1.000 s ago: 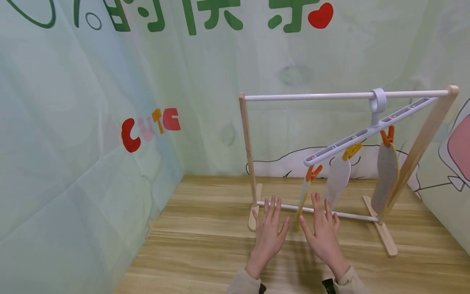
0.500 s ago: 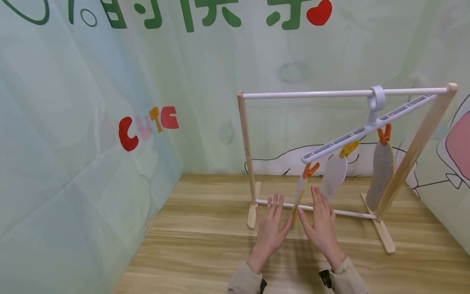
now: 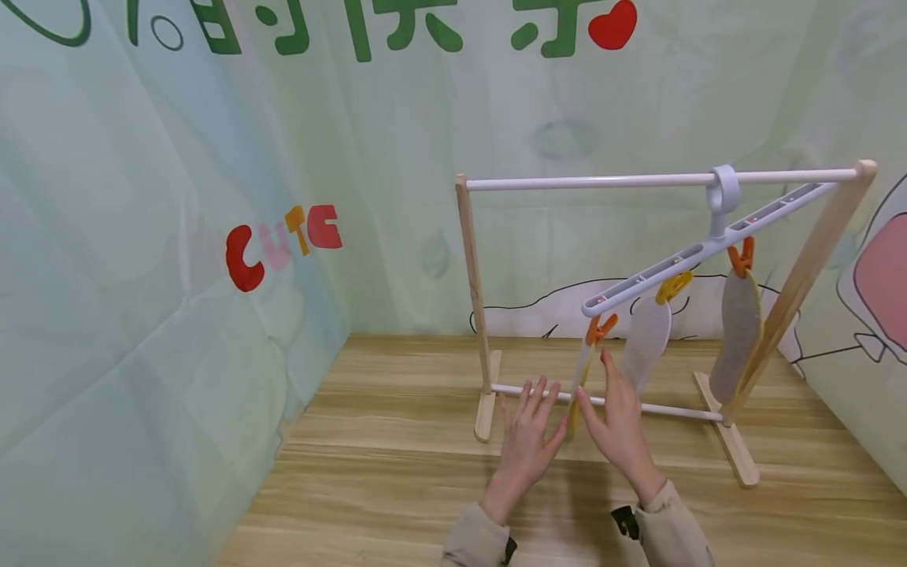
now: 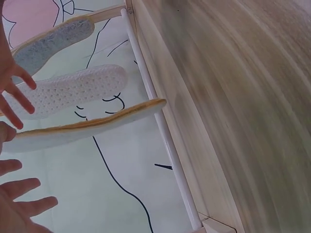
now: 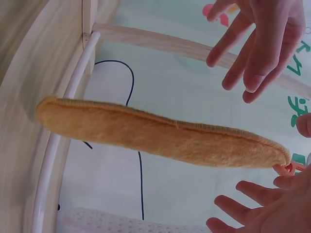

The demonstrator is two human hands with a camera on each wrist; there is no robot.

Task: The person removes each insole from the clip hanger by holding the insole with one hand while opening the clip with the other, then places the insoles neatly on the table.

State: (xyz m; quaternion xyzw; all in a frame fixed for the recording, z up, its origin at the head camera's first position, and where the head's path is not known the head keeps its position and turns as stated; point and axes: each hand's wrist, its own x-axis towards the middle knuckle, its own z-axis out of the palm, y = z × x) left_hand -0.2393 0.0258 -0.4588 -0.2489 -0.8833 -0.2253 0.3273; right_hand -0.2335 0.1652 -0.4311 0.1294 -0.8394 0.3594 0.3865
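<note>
Three insoles hang by their ends from clips on a white hanger point(image 3: 717, 227). The nearest insole point(image 5: 160, 133), tan and fuzzy on one face and white on the other, hangs edge-on from an orange clip point(image 3: 601, 328). To its left is my left hand point(image 3: 527, 441), fingers straight and spread. My right hand point(image 3: 621, 425) stands on its other side, fingers extended, thumb tip close by the insole's edge. Behind, a white dotted insole point(image 4: 73, 90) hangs from a yellow clip point(image 3: 673, 288). Farther right, a grey insole point(image 3: 737, 339) hangs from another orange clip point(image 3: 742, 257).
The hanger hooks over the upper white rod point(image 3: 588, 183) of a stand with wooden posts point(image 3: 801, 291) and wooden feet point(image 3: 737, 457). A lower white rod point(image 3: 680, 411) runs behind the hands, above the wood-grain table point(image 3: 397, 472). A printed cloth backdrop point(image 3: 397, 157) encloses the back and sides.
My right hand has moved a little left and turned more edge-on, its thumb now at the nearest insole. My left fingers have shifted right toward it. The view has tilted slightly.
</note>
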